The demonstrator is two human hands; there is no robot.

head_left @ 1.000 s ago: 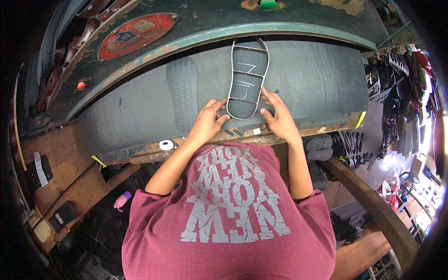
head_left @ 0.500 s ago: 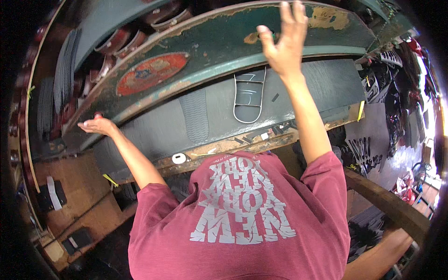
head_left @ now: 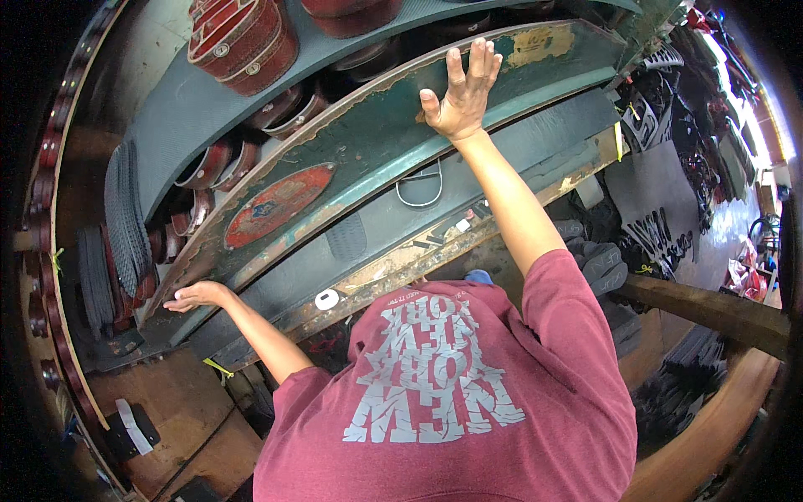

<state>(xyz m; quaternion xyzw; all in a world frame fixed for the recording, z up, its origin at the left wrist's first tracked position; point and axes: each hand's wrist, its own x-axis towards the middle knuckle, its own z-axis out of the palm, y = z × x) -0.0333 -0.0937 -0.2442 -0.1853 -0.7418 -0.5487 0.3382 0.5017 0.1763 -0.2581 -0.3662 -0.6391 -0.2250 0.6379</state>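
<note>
Across the middle runs a long green panel [head_left: 368, 142] with worn paint and a red oval plate [head_left: 280, 205] on its face. Against its left end, by the lower edge, my left hand [head_left: 201, 294] is held with fingers stretched out. My right hand [head_left: 462, 99] lies spread on the panel's right half, arm raised. Neither hand grips anything. Below the panel is a dark flat sheet [head_left: 376, 213]. A sole-shaped textured piece [head_left: 346, 238] and a pale-rimmed rounded outline [head_left: 421, 188] lie on it, both partly covered by the panel.
A scarred wooden ledge [head_left: 376, 276] in front holds dark scraps and a small white case [head_left: 327, 299]. Behind the panel stand red-brown strap pieces [head_left: 242, 50] on a grey shelf. Dark cut pieces [head_left: 661, 238] hang at right, near a wooden beam [head_left: 707, 305].
The panel has come down over the dark sheet, hiding more of the sole piece and the rounded outline. Both hands stay against it, fingers extended. The view has shifted, showing more behind.
</note>
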